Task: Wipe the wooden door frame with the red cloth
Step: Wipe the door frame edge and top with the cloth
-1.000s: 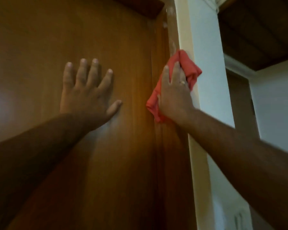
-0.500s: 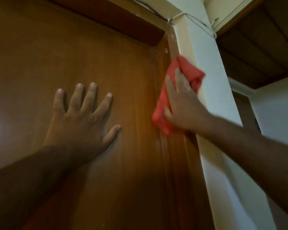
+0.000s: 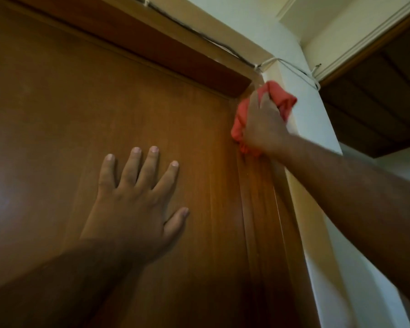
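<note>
Brown door (image 3: 104, 102), flat under my spread left hand (image 3: 137, 209); right hand (image 3: 262, 129) bunches soft red cloth (image 3: 283, 100) (limp, light) against wooden door frame (image 3: 263, 197).

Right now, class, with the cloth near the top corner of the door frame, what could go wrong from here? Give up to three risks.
1. The cloth sits just below the cables tied at the frame's top corner; wiping higher could snag or tug them.
2. The left hand leans flat on the door; if the door gives, balance may go.
3. The right hand holds the cloth bunched, so loose folds might smear the white wall.
</note>
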### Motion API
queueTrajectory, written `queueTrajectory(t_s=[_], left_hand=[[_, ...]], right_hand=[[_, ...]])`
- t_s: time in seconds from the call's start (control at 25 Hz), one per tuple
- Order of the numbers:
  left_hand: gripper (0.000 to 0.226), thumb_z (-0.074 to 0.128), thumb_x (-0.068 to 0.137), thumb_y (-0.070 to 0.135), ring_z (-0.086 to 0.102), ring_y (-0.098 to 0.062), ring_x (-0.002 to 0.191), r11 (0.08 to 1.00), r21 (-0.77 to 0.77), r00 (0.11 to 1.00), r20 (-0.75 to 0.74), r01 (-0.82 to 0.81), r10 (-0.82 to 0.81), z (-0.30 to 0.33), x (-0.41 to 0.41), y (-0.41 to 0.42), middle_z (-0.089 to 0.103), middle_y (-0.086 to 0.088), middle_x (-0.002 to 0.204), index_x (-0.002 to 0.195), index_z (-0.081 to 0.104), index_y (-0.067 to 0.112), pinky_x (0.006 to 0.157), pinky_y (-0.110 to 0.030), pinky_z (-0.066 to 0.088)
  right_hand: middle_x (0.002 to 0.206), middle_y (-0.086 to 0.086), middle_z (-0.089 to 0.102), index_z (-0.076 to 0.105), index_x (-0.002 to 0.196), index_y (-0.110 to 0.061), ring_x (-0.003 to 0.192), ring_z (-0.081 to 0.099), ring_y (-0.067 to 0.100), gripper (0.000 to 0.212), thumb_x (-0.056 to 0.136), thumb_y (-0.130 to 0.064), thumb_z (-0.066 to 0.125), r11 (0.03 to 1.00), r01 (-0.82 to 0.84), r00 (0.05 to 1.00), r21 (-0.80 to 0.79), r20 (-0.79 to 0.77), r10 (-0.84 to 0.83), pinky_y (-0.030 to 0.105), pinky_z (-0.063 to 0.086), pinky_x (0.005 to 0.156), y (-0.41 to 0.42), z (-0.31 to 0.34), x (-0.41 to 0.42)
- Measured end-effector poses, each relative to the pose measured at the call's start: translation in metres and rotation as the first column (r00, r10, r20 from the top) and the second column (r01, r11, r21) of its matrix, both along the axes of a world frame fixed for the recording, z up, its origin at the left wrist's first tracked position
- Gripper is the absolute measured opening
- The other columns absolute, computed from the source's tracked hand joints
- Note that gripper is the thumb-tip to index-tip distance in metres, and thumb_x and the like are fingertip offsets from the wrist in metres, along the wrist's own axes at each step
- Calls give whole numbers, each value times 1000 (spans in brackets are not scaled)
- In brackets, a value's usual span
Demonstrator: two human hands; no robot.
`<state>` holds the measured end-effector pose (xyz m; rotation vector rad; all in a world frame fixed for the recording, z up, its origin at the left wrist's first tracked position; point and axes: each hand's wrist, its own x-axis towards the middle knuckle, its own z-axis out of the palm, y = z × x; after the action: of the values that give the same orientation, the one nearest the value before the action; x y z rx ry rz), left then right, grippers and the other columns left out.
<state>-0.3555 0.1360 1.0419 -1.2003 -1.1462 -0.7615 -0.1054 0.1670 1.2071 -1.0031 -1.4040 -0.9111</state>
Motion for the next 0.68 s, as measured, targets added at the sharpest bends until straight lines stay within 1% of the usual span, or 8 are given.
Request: queueTrajectory(t_s=[0.08,0.2,0.32,0.4,0.48,0.52,0.6,0.68], left_hand=[[82,24,91,73,30,-43,147,1000,3,1000,-7,12,-12,2,-4,0,34,-21,160,154,35,21,113,-70,21],[82,24,91,74,28,-41,148,1000,-4,1000,-18,-3,3,1,-4,5,32,-20,161,155,32,23,114,-69,21],[82,26,91,73,28,-41,148,1000,-5,1000,-3,0,0,2,-5,6,32,-20,161,155,33,23,114,-69,20],[82,26,91,73,28,-41,148,999,-26,1000,13,-21,21,0,-2,4,31,-20,161,156,32,23,114,-68,19],[82,25,91,72,28,-41,148,999,-37,999,21,-37,38,-1,0,2,31,-20,161,156,32,23,114,-68,20],[82,24,92,72,29,-42,148,998,-44,999,22,-47,48,-1,1,0,31,-20,161,156,32,23,114,-68,21],[82,22,92,73,30,-42,147,996,-71,998,33,-58,60,-1,2,-7,32,-20,161,156,32,23,113,-68,22],[84,19,91,75,30,-41,147,992,-94,997,6,-79,80,-1,0,-11,32,-18,161,156,31,24,113,-67,23]], right_hand=[[130,22,57,11,153,0,103,65,28,75,95,-9,57,990,-129,987,-56,-100,123,46,59,84,-9,59,-2],[113,14,65,38,142,-1,86,67,24,51,94,-5,54,990,-135,988,-42,-86,131,42,59,74,-15,80,5],[103,0,59,49,134,-13,80,64,15,42,92,-10,57,977,-212,966,-1,153,210,27,55,61,-13,19,18],[101,3,64,60,115,-15,88,67,19,23,93,-15,55,982,-176,913,-71,360,190,24,56,70,-4,-37,31],[133,14,58,51,136,-10,119,59,28,47,90,-21,59,999,-12,877,-34,480,27,34,49,98,-1,-59,40],[152,16,41,35,149,-10,134,45,32,69,88,-28,62,996,85,874,-6,481,-72,40,39,108,-2,-55,44],[165,15,7,9,157,-12,146,22,36,102,81,-41,70,990,135,922,-43,372,-109,48,30,114,-7,-28,41],[166,15,0,3,157,-14,147,19,39,110,79,-38,77,994,21,982,-103,190,-1,52,34,113,-9,13,29]])
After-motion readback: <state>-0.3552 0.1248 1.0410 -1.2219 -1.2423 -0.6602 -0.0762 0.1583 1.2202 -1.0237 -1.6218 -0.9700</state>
